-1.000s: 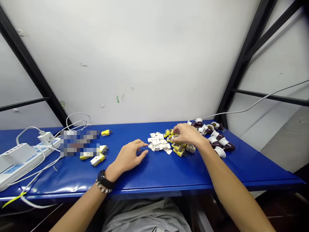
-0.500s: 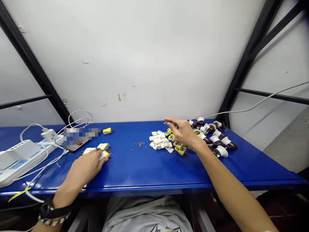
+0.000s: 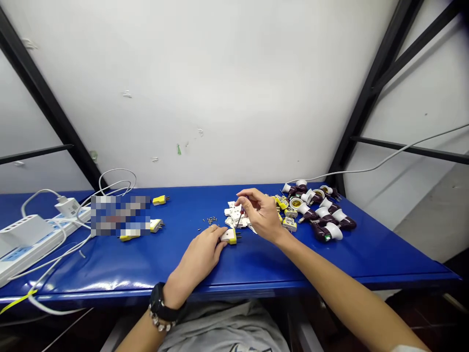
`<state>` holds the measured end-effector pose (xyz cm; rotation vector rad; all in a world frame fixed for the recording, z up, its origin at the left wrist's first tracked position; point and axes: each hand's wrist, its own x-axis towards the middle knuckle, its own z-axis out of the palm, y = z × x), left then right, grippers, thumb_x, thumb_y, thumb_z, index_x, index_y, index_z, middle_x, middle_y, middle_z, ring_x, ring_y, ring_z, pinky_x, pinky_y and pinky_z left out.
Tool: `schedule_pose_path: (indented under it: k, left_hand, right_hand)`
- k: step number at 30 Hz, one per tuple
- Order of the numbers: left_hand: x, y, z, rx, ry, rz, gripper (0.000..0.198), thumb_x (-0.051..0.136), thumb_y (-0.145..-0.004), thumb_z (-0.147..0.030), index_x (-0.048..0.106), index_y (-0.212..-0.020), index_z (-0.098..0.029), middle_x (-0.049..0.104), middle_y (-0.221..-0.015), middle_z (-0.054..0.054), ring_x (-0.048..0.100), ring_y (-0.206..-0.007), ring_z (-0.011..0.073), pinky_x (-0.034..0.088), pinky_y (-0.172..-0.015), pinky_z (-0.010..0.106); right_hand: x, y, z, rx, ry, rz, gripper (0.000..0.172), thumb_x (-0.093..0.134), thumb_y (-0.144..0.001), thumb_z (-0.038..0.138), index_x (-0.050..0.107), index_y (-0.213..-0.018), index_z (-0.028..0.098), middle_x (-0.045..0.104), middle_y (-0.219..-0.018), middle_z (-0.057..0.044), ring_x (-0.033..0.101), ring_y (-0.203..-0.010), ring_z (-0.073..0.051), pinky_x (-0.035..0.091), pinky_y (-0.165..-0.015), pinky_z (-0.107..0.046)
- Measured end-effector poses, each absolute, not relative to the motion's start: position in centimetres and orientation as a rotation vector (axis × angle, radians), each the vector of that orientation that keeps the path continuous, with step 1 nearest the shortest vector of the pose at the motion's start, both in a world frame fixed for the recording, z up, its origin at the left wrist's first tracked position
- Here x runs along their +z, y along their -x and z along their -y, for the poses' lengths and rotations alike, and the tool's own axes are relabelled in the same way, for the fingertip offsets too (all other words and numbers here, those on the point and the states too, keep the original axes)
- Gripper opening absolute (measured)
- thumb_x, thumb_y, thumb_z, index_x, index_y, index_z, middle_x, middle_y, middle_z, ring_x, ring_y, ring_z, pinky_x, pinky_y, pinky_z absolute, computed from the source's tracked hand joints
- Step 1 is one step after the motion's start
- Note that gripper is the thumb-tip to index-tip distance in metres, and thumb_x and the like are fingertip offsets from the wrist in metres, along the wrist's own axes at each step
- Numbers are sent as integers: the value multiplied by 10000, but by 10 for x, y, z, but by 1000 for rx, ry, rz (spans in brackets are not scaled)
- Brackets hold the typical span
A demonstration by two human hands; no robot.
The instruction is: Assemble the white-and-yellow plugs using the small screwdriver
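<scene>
My left hand is closed on a white and yellow plug, holding it on the blue table with its prongs pointing right. My right hand pinches a thin screwdriver above that plug, its shaft slanting down to the left. Whether the tip touches the plug I cannot tell. Behind my right hand lies a pile of white plug covers, partly hidden. To its right sit several yellow plug halves. Small screws are scattered left of the covers.
White and dark-purple lamp holders are heaped on the right. Other plugs lie at the left, near a blurred patch. A white power strip with cables stands at the far left. The wall rises behind the table.
My left hand has moved right from the group of plugs with one plug in it. My right hand has come left and down, bringing the screwdriver over that plug.
</scene>
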<state>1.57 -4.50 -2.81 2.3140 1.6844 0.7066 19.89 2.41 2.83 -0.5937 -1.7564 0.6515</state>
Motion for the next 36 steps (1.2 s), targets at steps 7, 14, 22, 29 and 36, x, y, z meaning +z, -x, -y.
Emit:
schedule_pose_path:
  k: [7, 14, 22, 29, 36]
  left_hand:
    - [-40, -15, 49, 869, -2291, -1599, 360, 474, -983, -202, 605, -1315, -249, 670, -1190, 73, 648, -1069, 227, 510, -944, 360]
    - [-37, -18, 54, 938, -2243, -1585, 338, 518, -971, -242, 624, -1291, -265, 675, -1224, 54, 627, -1124, 230, 500, -976, 366]
    - [-35, -38, 53, 1035, -2244, -1771, 261, 459, -996, -238, 667, -1154, -234, 720, -1090, 65, 621, -981, 243, 495, -861, 380]
    - [-37, -35, 51, 1065, -2176, -1727, 229, 527, -953, -203, 666, -1132, -230, 729, -1099, 60, 635, -1012, 246, 484, -894, 379]
    - [-24, -27, 58, 930, -2195, -1737, 275, 520, -962, -274, 660, -1197, -238, 723, -1146, 76, 651, -1053, 258, 487, -905, 373]
  right_hand:
    - [20, -191, -19, 615, 564, 1826, 179, 562, -961, 334, 663, -991, 189, 712, -766, -35, 656, -617, -135, 527, -556, -240]
    - [12, -189, -21, 631, 581, 1889, 222, 545, -975, 369, 687, -1008, 202, 737, -792, -47, 659, -600, -148, 540, -565, -265]
    - [9, -186, -22, 545, 604, 1915, 313, 578, -955, 376, 714, -1195, 227, 729, -841, -55, 624, -581, -146, 555, -605, -291]
    - [13, -184, -17, 656, 581, 1983, 308, 494, -976, 280, 591, -1257, 202, 773, -918, -54, 632, -598, -130, 521, -599, -263]
    - [17, -183, -15, 767, 576, 1947, 132, 512, -972, 296, 561, -1060, 211, 785, -976, -80, 615, -570, -123, 533, -600, -277]
